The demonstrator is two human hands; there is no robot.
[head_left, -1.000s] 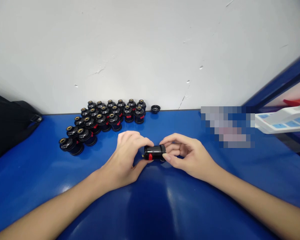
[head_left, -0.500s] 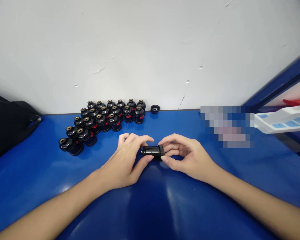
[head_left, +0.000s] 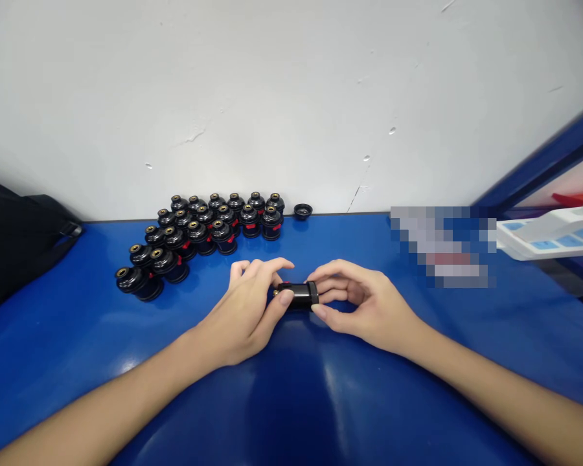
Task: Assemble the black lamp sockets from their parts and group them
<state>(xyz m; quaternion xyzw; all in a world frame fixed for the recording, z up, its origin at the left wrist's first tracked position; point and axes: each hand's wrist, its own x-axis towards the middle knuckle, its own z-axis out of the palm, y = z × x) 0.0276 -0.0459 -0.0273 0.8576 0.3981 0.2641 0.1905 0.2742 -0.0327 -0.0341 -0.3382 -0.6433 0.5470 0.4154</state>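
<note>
A black lamp holder (head_left: pixel 301 295) lies on its side between my hands, its small brass-coloured end to the left and its ringed end to the right. My left hand (head_left: pixel 247 310) has its thumb on the near side of the left end, with the forefinger raised and the other fingers partly hidden behind. At the ring, my right hand (head_left: pixel 357 301) grips with thumb and fingers. A bit of red shows on the holder's far side. Beyond my left hand, several similar black lamp holders (head_left: pixel 201 237) stand upright in rows, with brass-coloured tops and red parts.
A small round black cap (head_left: pixel 302 211) lies by the white wall (head_left: pixel 282 97). The blue table (head_left: pixel 291 401) runs beneath everything. A black bag (head_left: pixel 19 239) is at the left edge. White plastic trays (head_left: pixel 554 233) stand at the right, beside a blurred-out patch.
The lamp holder has turned about its long axis, bringing a bit of red into view. My left thumb has moved up over its left end. My right hand has kept its place.
</note>
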